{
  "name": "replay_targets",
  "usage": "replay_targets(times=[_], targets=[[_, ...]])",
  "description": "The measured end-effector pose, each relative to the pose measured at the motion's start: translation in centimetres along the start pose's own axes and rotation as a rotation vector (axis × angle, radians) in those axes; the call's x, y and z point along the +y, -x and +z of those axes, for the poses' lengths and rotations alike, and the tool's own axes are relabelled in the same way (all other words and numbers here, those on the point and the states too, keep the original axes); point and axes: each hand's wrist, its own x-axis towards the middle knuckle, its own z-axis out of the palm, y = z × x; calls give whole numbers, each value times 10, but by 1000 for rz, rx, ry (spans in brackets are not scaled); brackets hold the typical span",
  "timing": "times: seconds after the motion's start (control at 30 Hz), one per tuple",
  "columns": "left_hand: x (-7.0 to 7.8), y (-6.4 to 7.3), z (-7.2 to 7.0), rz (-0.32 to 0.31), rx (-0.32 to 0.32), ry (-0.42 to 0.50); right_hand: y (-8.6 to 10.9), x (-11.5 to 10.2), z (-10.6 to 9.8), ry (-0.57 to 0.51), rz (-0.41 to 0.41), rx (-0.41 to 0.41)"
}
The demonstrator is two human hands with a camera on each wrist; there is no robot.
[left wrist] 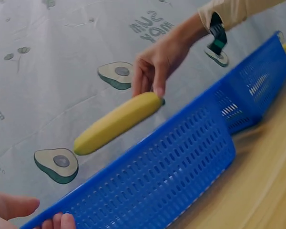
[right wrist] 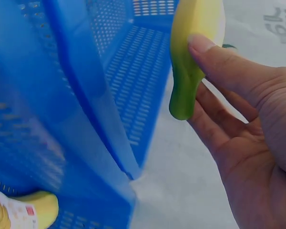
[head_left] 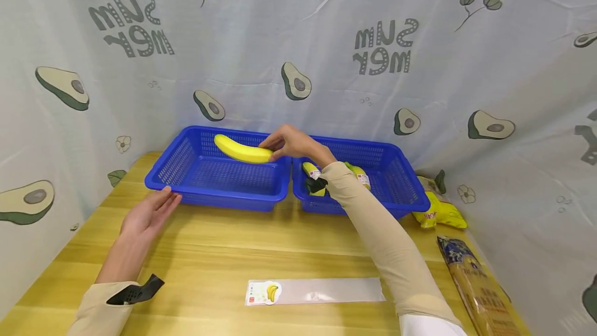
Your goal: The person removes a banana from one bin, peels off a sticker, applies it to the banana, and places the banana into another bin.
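My right hand (head_left: 291, 144) pinches a yellow banana (head_left: 240, 150) near its green stem end, between thumb and fingers. The banana is held lengthwise over the left blue basket (head_left: 216, 198); in the left wrist view it shows above the rim. At that basket's front left corner is my left hand (head_left: 144, 214), thumb on one side of the rim and fingertips on the outer side. Inside the right blue basket (head_left: 396, 206) lie a labelled banana (head_left: 308, 168) and another labelled yellow item (head_left: 359, 175), both partly hidden by the right arm.
A flat clear plastic sleeve with a banana label (head_left: 314, 291) lies near the table's front. To the right are yellow packages (head_left: 438, 211) and a long brown packet (head_left: 475, 287). A printed curtain (head_left: 252, 40) hangs behind the baskets.
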Motion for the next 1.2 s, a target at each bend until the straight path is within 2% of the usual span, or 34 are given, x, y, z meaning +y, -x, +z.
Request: replay_targets(times=[0.1, 0.17, 0.23, 0.37, 0.53, 0.77, 0.87, 0.97, 1.2], targets=[[-5, 5, -3, 66, -79, -186, 14, -2, -6, -5, -21, 4], [-7, 8, -5, 93, -130, -277, 23, -3, -9, -5, -32, 5], [-9, 12, -6, 90, -163, -338, 33, -3, -12, 3, -37, 6], [-15, 16, 1, 109, -219, -525, 56, -4, -15, 35, -45, 3], [-29, 21, 24, 196, -284, -673, 81, -10, -14, 123, -71, 10], [-49, 29, 65, 314, -314, -923, 107, -19, -7, 169, -100, 1], [-58, 29, 76, 346, -320, -964, 118, -22, -2, 174, -142, -2], [-66, 28, 85, 348, -314, -968, 128, -25, 3, 177, -174, -2], [-84, 28, 93, 339, -287, -944, 152, -29, 13, 187, -181, 0]])
